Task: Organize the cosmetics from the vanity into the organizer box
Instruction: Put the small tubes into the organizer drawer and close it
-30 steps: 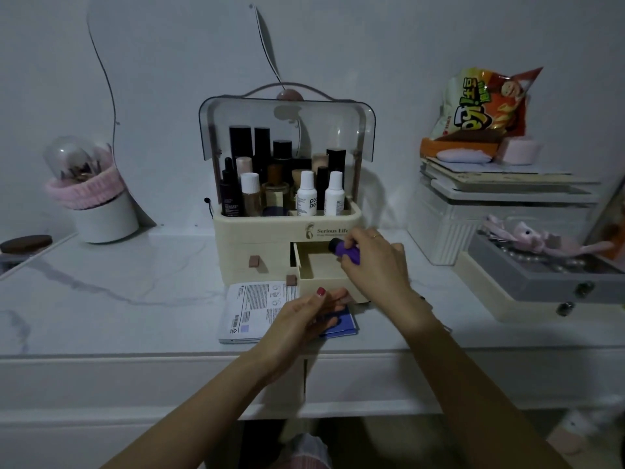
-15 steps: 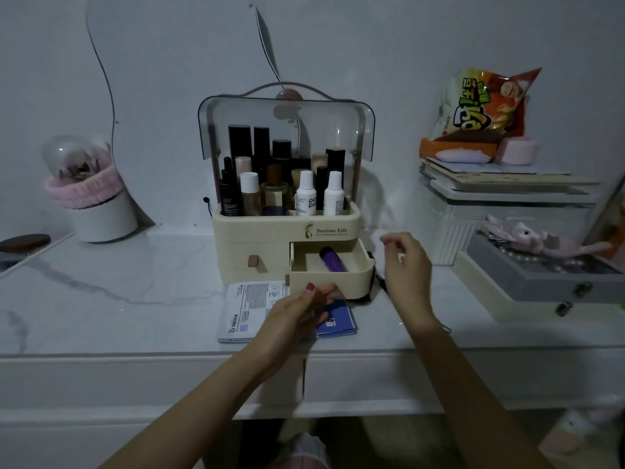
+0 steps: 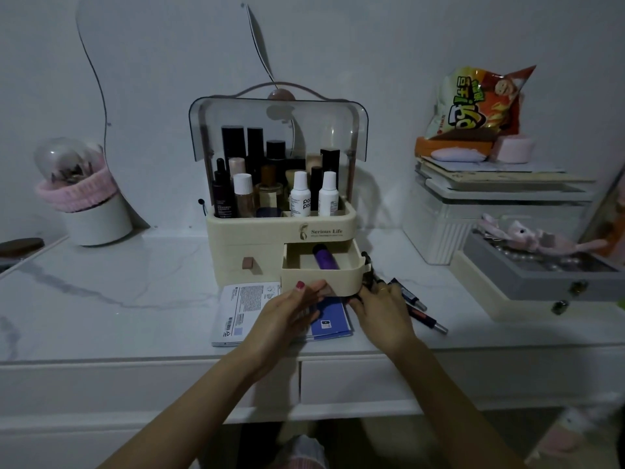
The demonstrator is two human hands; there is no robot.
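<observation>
The cream organizer box (image 3: 257, 238) stands mid-vanity with its clear lid raised over several bottles and tubes. Its right drawer (image 3: 321, 277) is pulled out, and a purple tube (image 3: 325, 259) lies inside. My left hand (image 3: 287, 316) pinches the drawer's front where the knob sits. My right hand (image 3: 382, 313) is at the drawer's right corner, fingers closed on the lower part of a black tool (image 3: 367, 269) that leans against the drawer. Several thin cosmetic sticks (image 3: 422, 311) lie on the vanity just right of that hand.
A printed leaflet (image 3: 243, 306) and a blue card (image 3: 329, 323) lie under my hands. A white cup (image 3: 98, 221) with a pink band stands at the left. At the right are clear stacked boxes (image 3: 473, 225), a snack bag (image 3: 473, 103) and a grey jewellery box (image 3: 541, 275).
My right hand let go of the purple tube in the drawer, drew back, then came down onto the black tool by the drawer's right corner. My left hand moved up to the drawer front.
</observation>
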